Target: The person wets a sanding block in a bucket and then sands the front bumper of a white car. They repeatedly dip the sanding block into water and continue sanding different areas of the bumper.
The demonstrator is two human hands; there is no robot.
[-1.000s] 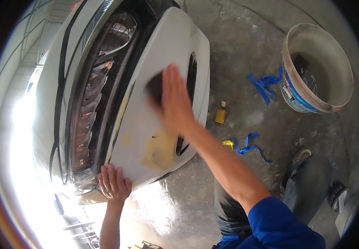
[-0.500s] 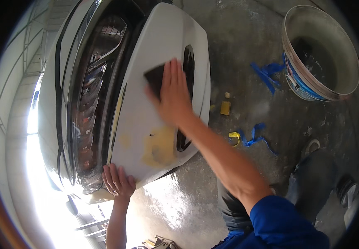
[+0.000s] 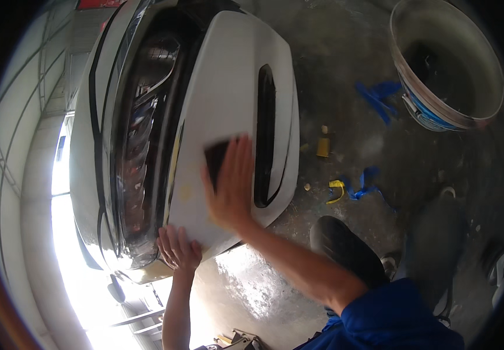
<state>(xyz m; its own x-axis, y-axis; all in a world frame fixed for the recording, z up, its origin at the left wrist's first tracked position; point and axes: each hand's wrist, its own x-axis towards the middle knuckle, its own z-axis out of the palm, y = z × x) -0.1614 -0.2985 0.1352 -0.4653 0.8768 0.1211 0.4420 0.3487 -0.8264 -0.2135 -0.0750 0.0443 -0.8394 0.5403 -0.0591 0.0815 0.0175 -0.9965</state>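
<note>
My right hand [image 3: 231,189] lies flat over a dark sheet of sandpaper [image 3: 214,158], pressing it to the white car bumper [image 3: 222,76]. One dark corner of the sheet sticks out beside the thumb. Beside the hand is a long black slot [image 3: 265,134] in the bumper. My left hand [image 3: 180,248] rests with fingers apart on the bumper's near left edge, below the dark lamp [image 3: 141,140]. A faint yellowish patch [image 3: 183,192] shows between the hands. The larger yellowish patch is covered by my right hand and forearm.
A large bucket [image 3: 415,87] stands at the upper right. Scraps of blue tape [image 3: 377,100], a strip of yellow tape [image 3: 336,191] and a small yellow block [image 3: 323,147] lie on the concrete floor [image 3: 345,35]. Another person's leg [image 3: 438,251] is at the right.
My right hand has slid the sandpaper down the bumper toward my left hand, covering the larger yellowish patch. My left hand stays on the edge. The view has shifted slightly.
</note>
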